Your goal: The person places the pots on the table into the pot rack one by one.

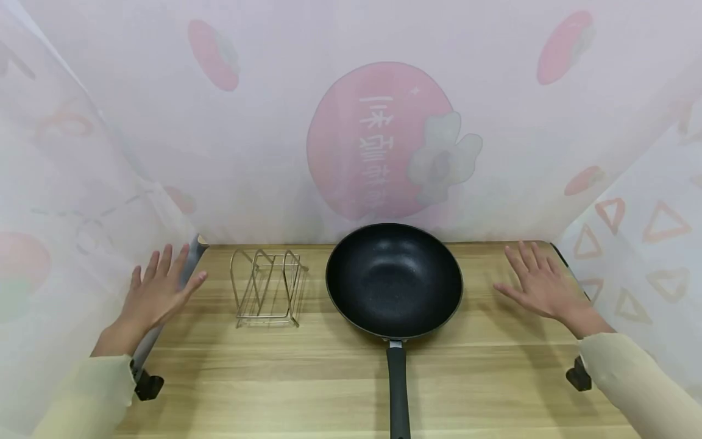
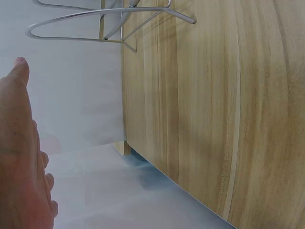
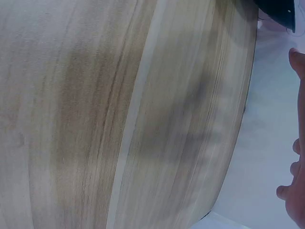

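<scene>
A black frying pan (image 1: pixel 392 286) lies mid-table in the head view, its dark handle (image 1: pixel 398 390) pointing toward me. Left of it stands a gold-coloured wire rack (image 1: pixel 269 289) with upright loops. My left hand (image 1: pixel 158 289), fingers spread and straight, hovers over the table's left edge, apart from the rack; the left wrist view has the rack's wire (image 2: pixel 95 14) at top. On the other side my right hand (image 1: pixel 543 283) is also spread, held above the wood to the right of the pan. The pan's rim (image 3: pixel 281 12) shows at the right wrist view's top corner. Both hands hold nothing.
The wood-grain tabletop (image 1: pixel 307 381) runs back to a pale curtain (image 1: pixel 263 152) printed with pink shapes. Similar sheets hang at left and right. Black clip-like pieces (image 1: pixel 149 387) sit near both sleeves.
</scene>
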Action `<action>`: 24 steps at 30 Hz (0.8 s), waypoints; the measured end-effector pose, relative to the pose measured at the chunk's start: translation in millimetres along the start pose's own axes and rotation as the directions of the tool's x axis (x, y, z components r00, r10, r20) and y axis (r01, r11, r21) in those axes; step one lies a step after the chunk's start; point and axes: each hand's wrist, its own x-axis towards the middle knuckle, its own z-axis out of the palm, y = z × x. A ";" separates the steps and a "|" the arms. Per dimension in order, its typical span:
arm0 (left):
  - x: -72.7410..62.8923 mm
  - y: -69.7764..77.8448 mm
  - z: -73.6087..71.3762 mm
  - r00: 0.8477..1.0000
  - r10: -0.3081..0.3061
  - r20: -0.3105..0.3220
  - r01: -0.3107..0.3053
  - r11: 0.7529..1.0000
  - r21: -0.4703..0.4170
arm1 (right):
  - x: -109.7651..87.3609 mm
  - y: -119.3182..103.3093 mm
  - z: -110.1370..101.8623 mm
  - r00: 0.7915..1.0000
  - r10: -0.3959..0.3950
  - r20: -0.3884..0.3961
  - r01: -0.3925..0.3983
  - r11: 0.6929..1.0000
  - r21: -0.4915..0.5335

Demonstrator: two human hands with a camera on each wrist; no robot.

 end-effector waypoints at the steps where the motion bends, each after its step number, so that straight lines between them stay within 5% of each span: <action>1: -1.4 0.7 0.3 1.000 0.000 -0.001 0.000 1.000 -0.003 | -0.7 -0.9 -0.3 1.000 -0.007 -0.004 0.007 1.000 -0.005; 11: -17.1 15.2 7.8 0.998 0.046 -0.031 -0.045 0.999 0.027 | -16.3 -14.0 4.0 0.998 -0.048 -0.036 0.047 0.999 -0.005; 24: -33.7 54.4 4.8 0.987 0.102 -0.121 -0.108 0.993 -0.045 | -31.0 -43.9 3.5 0.997 -0.074 -0.022 0.075 0.996 0.043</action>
